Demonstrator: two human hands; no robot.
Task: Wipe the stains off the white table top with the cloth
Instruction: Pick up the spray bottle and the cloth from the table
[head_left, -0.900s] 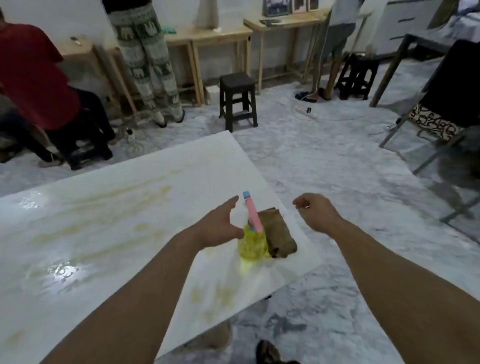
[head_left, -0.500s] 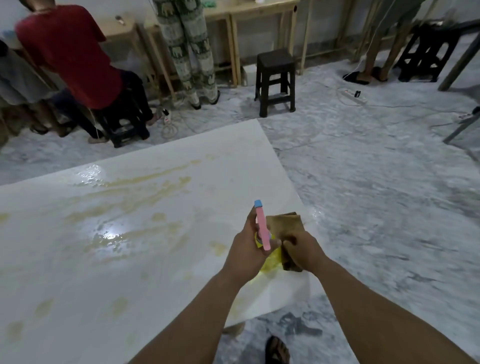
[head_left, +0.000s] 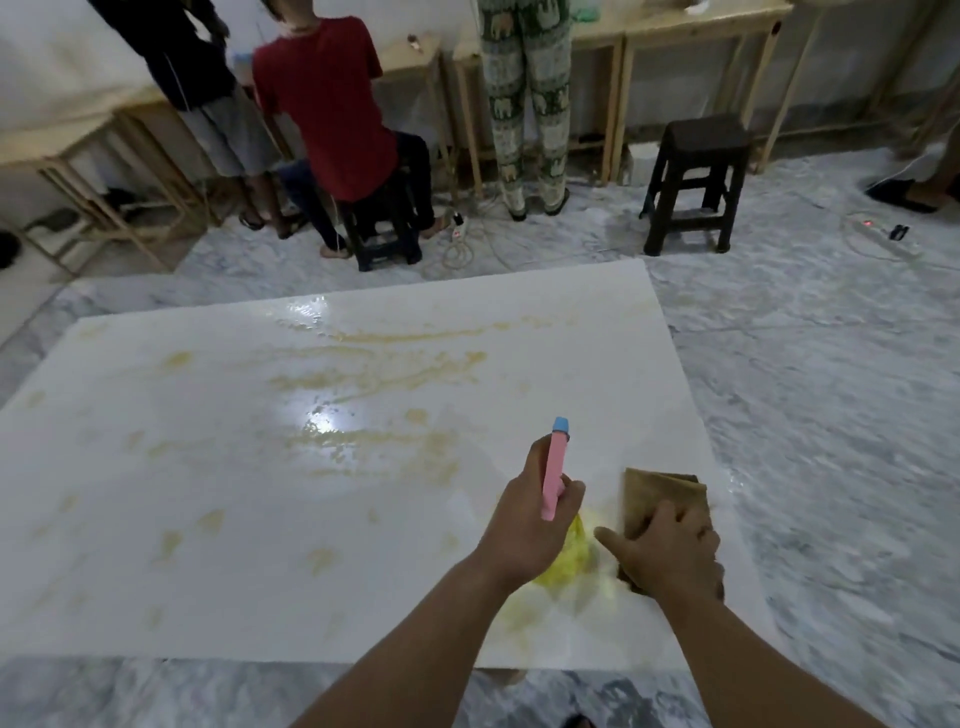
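Left hand (head_left: 524, 525) grasps the spray bottle (head_left: 554, 470). Right hand (head_left: 662, 556) lies flat, pressing the cloth (head_left: 660, 496) near the stained desk's (head_left: 260, 519) right edge.

No legible text, labels, brand marks or numbers on any surface in view. Spray bottle (head_left: 555, 470): pink nozzle, blue tip, unmarked. Cloth (head_left: 658, 496) and counter (head_left: 208, 519): no print.

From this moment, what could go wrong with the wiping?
The cloth lies near the table edge, so a wide stroke by the right hand may push liquid onto the floor. The left hand grips the spray bottle, so it cannot steady anything. The stains farther away need a long reach.
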